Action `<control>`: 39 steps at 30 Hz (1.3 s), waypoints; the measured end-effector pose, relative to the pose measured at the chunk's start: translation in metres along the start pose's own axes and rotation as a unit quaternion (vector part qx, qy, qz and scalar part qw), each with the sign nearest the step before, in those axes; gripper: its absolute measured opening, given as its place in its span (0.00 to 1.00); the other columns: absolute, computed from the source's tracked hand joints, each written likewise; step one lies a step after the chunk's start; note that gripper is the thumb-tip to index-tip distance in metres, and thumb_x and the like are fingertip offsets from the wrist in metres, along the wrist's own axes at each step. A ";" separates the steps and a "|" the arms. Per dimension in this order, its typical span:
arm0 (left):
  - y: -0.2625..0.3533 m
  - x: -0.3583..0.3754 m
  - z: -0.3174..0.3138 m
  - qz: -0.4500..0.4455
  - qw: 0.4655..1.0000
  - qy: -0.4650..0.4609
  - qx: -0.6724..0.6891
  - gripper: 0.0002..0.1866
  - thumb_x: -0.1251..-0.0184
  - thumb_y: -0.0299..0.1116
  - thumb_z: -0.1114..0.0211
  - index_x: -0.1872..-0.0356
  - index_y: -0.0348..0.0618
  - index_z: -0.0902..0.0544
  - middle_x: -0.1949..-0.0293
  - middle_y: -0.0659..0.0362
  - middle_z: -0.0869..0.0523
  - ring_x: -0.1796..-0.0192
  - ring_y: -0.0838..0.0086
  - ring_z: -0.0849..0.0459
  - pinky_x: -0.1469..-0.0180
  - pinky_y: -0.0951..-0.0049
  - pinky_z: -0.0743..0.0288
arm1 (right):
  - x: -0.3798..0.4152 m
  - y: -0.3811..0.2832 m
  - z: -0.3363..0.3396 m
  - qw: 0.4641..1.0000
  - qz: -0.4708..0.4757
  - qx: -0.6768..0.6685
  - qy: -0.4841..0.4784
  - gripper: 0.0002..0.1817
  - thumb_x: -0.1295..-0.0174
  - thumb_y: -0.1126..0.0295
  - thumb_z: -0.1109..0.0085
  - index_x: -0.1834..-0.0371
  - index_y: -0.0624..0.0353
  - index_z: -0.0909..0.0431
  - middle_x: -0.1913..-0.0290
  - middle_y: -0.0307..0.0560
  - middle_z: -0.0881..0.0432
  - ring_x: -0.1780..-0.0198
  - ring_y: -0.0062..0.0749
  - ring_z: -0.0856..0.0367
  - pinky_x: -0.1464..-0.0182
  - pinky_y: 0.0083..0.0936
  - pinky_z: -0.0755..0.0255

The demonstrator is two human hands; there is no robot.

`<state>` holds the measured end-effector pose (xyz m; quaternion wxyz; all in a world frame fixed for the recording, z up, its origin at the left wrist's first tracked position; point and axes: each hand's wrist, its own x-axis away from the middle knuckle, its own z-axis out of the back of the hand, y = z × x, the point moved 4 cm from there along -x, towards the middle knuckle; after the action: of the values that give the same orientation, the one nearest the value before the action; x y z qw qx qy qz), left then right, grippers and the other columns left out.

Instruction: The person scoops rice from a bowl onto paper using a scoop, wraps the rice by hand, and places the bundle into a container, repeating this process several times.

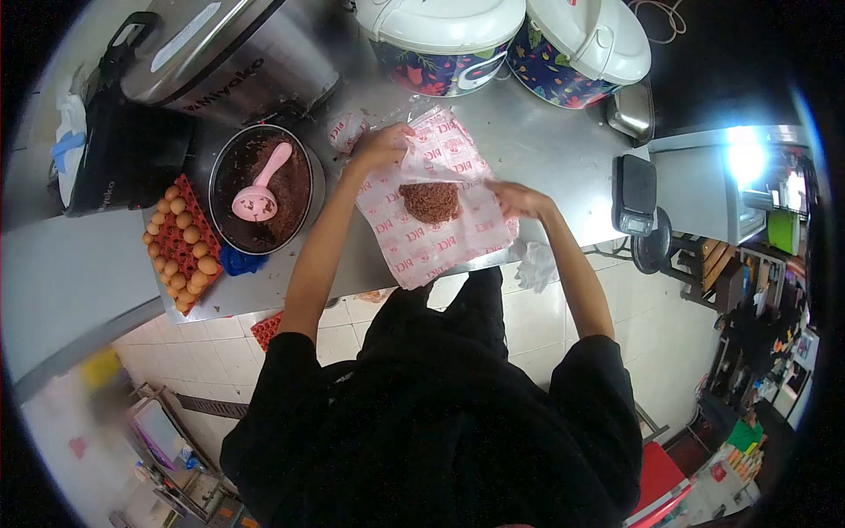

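Note:
A sheet of white wrapping paper [405, 251] with red print lies on the steel table, and a mound of reddish-brown rice [430, 202] sits at its middle. My left hand [385, 147] grips the paper's far left edge. At the right edge, my right hand [521, 200] pinches the paper, which rises in a fold behind the rice. Left of my left forearm stands a round pot [312, 189] with brown rice left in it. Resting inside that pot is a pink rice scoop [257, 199]. A small wrapped packet [346, 132] lies beyond my left wrist.
A red egg tray [187, 231] with several eggs and a blue cloth [242, 261] are by the pot. A large Miyako cooker [238, 75] and two lidded, patterned containers [440, 62] [572, 66] line the back. Rightward sits a black scale [635, 195]; a plastic bag [535, 267] hangs at the front edge.

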<state>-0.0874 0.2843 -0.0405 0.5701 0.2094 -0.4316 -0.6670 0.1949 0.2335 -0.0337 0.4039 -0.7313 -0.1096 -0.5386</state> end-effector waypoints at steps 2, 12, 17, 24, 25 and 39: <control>0.009 -0.004 0.000 0.034 0.999 -0.034 -0.001 0.13 0.51 0.34 0.37 0.64 0.39 0.23 0.67 0.57 0.20 0.64 0.75 0.23 0.62 0.76 0.30 | 0.015 0.016 -0.018 0.993 0.091 -0.079 0.005 0.20 0.37 0.59 0.55 0.45 0.56 0.37 0.63 0.39 0.28 0.64 0.19 0.28 0.61 0.16 0.29; 0.049 -0.027 -0.013 0.094 0.934 0.037 -0.342 0.28 0.62 0.62 0.37 0.72 0.45 0.19 0.68 0.50 0.18 0.62 0.58 0.19 0.60 0.62 0.27 | 0.075 -0.046 -0.052 0.816 0.465 0.226 0.258 0.26 0.47 0.75 0.47 0.43 0.44 0.38 0.41 0.49 0.38 0.48 0.32 0.30 0.51 0.38 0.34; 0.031 0.003 0.009 0.047 0.959 0.068 -0.269 0.21 0.55 0.52 0.36 0.70 0.43 0.18 0.69 0.52 0.18 0.66 0.61 0.19 0.63 0.64 0.27 | 0.048 -0.016 -0.060 0.619 0.264 0.705 0.223 0.29 0.51 0.66 0.45 0.42 0.41 0.37 0.39 0.39 0.38 0.38 0.36 0.42 0.44 0.47 0.46; 0.074 0.067 0.006 -0.007 0.986 0.132 -0.099 0.07 0.51 0.37 0.37 0.72 0.47 0.17 0.72 0.56 0.18 0.71 0.65 0.19 0.69 0.69 0.27 | 0.073 -0.005 -0.075 0.591 0.378 0.604 0.378 0.14 0.51 0.69 0.48 0.58 0.49 0.25 0.48 0.39 0.32 0.45 0.35 0.37 0.47 0.46 0.44; 0.076 0.068 0.001 -0.008 0.986 0.135 -0.098 0.07 0.51 0.37 0.37 0.72 0.47 0.17 0.72 0.56 0.18 0.71 0.65 0.19 0.69 0.69 0.27 | 0.071 -0.006 -0.066 0.607 0.328 0.593 0.416 0.14 0.52 0.68 0.47 0.59 0.47 0.25 0.49 0.38 0.32 0.46 0.34 0.37 0.48 0.47 0.44; 0.087 0.106 -0.061 -0.115 0.991 0.031 -0.068 0.13 0.44 0.36 0.42 0.71 0.33 0.21 0.75 0.50 0.22 0.69 0.59 0.22 0.64 0.64 0.30 | 0.043 -0.076 -0.077 0.643 0.426 0.592 0.231 0.12 0.50 0.63 0.44 0.62 0.50 0.23 0.69 0.41 0.20 0.62 0.33 0.22 0.47 0.35 0.41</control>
<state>-0.0179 0.1660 0.0196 0.5153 0.2394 -0.3404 -0.7492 0.1129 0.2168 0.0477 0.9480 -0.1532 0.0157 -0.2784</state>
